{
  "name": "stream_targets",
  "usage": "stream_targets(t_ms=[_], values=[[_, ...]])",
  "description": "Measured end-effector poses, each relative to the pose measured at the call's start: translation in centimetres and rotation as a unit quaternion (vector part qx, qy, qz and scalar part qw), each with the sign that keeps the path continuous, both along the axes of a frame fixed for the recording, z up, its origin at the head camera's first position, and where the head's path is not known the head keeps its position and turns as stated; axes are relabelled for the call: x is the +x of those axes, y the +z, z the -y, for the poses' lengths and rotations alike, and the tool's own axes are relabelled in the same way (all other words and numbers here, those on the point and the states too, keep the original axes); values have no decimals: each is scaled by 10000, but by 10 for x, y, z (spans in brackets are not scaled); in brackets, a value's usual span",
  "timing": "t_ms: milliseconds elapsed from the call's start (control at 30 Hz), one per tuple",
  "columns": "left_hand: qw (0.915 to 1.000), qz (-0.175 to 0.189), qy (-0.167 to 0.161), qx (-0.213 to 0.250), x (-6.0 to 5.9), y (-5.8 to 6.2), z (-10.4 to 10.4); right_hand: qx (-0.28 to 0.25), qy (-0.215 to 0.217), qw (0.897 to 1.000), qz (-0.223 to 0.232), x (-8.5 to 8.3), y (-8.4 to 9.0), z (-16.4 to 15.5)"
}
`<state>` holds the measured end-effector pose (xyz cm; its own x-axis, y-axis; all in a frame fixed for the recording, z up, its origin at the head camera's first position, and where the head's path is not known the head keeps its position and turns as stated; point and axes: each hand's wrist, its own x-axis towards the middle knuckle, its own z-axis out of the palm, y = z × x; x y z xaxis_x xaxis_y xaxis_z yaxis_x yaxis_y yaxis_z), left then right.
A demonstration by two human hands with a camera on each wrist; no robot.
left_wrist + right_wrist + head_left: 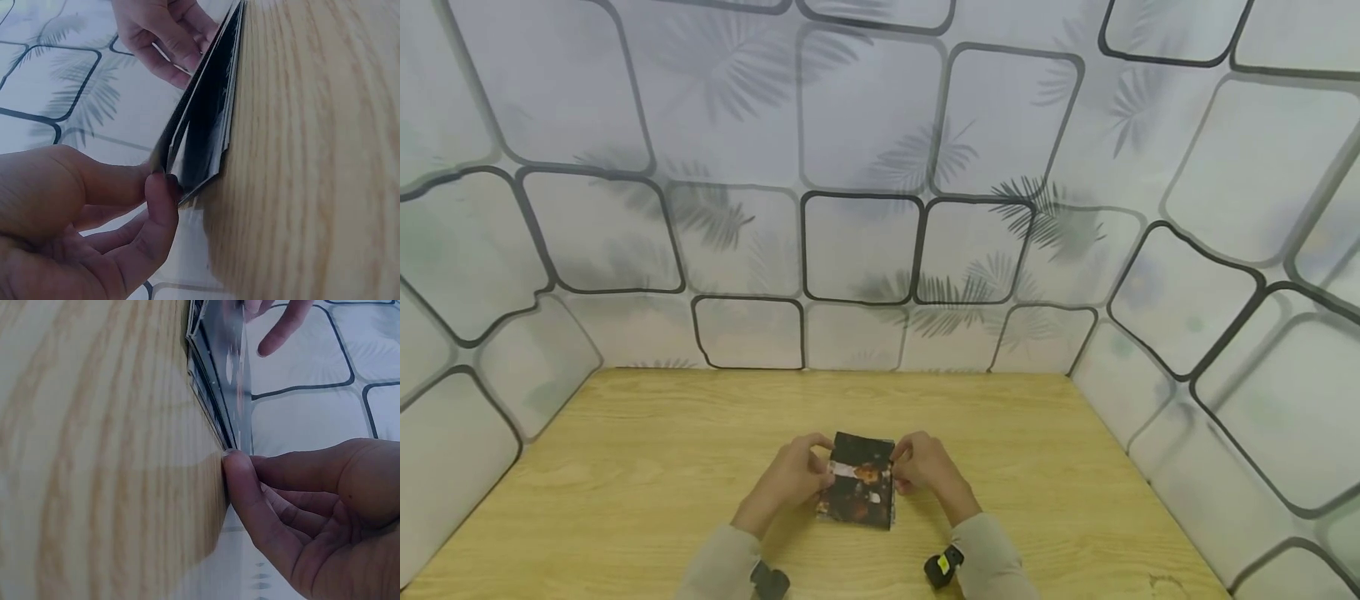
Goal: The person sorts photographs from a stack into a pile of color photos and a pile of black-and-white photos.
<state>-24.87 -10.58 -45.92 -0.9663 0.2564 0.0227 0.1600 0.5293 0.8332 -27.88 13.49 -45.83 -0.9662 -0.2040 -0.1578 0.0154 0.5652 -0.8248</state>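
A small stack of dark photo prints (861, 479) lies on the table between both hands, with a dark picture on top. At its left edge my left hand (793, 475) pinches the upper layer between thumb and finger. The left wrist view shows that layer raised, with a gap over the lower prints (206, 134). My right hand (927, 468) is at the right edge; in the right wrist view its thumb and finger pinch the corner of the stack (215, 369). Several layer edges show there, slightly uneven. Whether any layers are joined, I cannot tell.
The wood-grain table (685, 450) surrounds the stack. Pale patterned walls (865, 250) with dark outlines and leaf shapes rise behind it and at both sides. A small black device (943, 567) sits at the right wrist, another (770, 581) at the left.
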Motion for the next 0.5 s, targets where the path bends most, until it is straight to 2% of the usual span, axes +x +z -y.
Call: stream_targets(t_ms=[100,200,333,500], values=[[9998,-29,197,-74,0,2,-1,21,19,10000,-2,0,1,0],[9997,-10,250,-34,0,4,-1,12,2,10000,48,1,3,1],[9998,11,117,153,-1,4,0,62,28,9999,75,2,5,0],[9991,-38,-121,402,-2,5,3,364,197,9988,-250,3,10,-3]])
